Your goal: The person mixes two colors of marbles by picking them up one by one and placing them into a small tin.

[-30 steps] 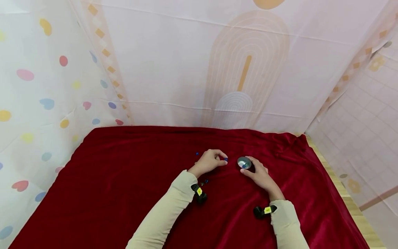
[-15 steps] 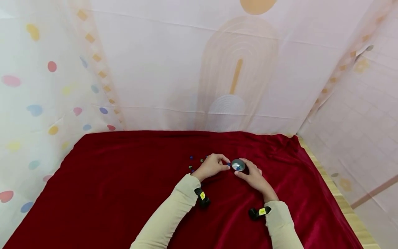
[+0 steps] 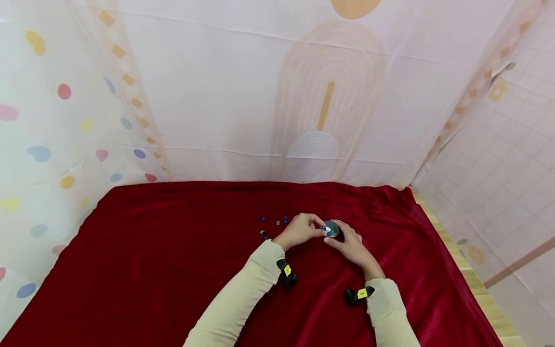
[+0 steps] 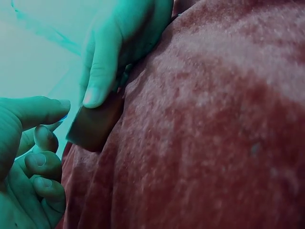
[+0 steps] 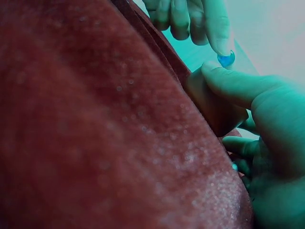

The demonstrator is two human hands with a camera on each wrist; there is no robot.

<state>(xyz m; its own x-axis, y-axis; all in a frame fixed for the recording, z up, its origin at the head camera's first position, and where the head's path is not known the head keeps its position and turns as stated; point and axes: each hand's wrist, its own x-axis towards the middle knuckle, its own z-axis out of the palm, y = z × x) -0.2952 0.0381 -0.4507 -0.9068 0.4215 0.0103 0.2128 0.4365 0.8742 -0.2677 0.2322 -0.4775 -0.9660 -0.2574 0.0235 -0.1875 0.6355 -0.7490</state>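
- One metal bowl (image 3: 333,224) sits on the red cloth (image 3: 173,270) draped over your worktop (image 3: 472,282), mouth upward, its rim round rather than drawn out along any long axis; a slight lean cannot be judged.
- Your right grip (image 3: 350,242) clasps the bowl from the right, thumb on the near side, fingers on the far side.
- Your left grip (image 3: 303,227) pinches one blue marble (image 5: 226,58) between thumb and forefinger at the bowl's left rim, fingertips pointing right.
- A second blue marble (image 3: 328,234) lies inside the bowl, toward you.
- Six loose marbles show near your left wrist: four blue ones (image 3: 264,219), two greenish ones (image 3: 278,222).
- Two pale sleeves (image 3: 243,294) cover your forearms.
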